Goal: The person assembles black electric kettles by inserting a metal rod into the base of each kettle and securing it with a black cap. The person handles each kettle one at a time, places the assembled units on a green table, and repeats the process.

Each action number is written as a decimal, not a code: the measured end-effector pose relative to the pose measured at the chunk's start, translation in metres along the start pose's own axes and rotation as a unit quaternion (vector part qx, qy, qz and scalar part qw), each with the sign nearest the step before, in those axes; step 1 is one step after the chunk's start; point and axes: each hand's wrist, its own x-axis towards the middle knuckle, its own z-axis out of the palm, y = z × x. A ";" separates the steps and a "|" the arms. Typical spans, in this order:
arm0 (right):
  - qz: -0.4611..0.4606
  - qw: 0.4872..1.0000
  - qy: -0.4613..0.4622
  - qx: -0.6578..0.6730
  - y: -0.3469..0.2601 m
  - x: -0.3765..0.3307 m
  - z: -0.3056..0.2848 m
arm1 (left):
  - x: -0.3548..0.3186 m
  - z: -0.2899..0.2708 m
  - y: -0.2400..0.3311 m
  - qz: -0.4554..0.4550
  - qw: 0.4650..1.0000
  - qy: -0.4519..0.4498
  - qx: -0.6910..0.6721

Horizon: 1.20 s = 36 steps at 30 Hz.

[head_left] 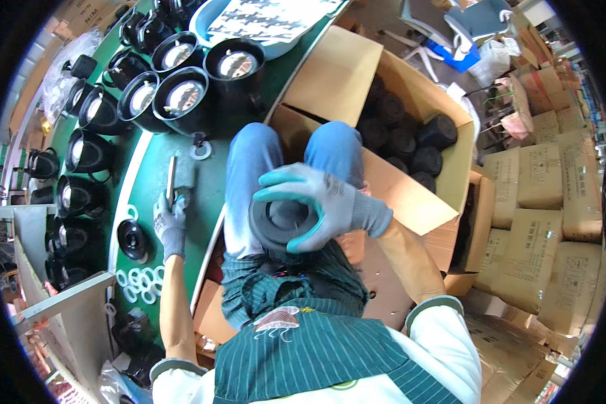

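My right hand (323, 202), in a grey glove with teal fingertips, is closed around a black round cylindrical part (279, 222) held over my lap, its flat end facing up. My left hand (170, 219), in a grey glove, rests on the green table (209, 195) and grips a thin metal tool (171, 176) that points away from me. A white ring (200, 149) lies on the table just beyond the tool. A black dome-shaped piece (132, 240) sits to the left of my left hand.
Several black pots with shiny insides (182, 97) crowd the table's far and left side. Several white rings (139, 279) lie near the table's edge. An open cardboard box (411, 195) holding several black cylinders (411, 141) stands on my right. Stacked brown cartons (545, 202) fill the far right.
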 end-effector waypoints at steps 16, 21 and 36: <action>0.094 0.763 0.161 0.619 0.079 0.008 0.040 | -0.088 -0.189 0.280 0.251 0.946 -0.186 0.089; 0.087 0.680 0.023 0.727 0.159 0.030 0.074 | -0.117 -0.179 0.326 0.209 0.936 -0.126 0.252; 0.007 0.959 0.221 0.179 -0.072 -0.042 0.089 | 0.043 -0.087 0.238 0.363 0.693 -0.343 -0.521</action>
